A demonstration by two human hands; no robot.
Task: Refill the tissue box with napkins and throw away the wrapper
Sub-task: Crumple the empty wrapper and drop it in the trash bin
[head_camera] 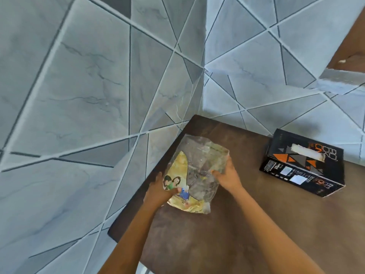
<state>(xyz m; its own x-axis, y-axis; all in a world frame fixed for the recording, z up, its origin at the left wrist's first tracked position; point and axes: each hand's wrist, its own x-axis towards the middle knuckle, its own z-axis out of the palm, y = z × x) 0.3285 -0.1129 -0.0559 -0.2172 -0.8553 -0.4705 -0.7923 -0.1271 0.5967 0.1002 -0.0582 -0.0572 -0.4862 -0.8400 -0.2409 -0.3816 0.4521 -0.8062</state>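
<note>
Left hand (pixel 158 191) and right hand (pixel 227 177) on wrapper (pixel 199 161) — tissue box (pixel 304 167) apart.

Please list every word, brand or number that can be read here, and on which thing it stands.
Top of the tissue box: large outlined letters, upside down, blurred; unreadable.
Its side: small white print, too small to read.
The wrapper: only a picture of people; no readable text.
</note>
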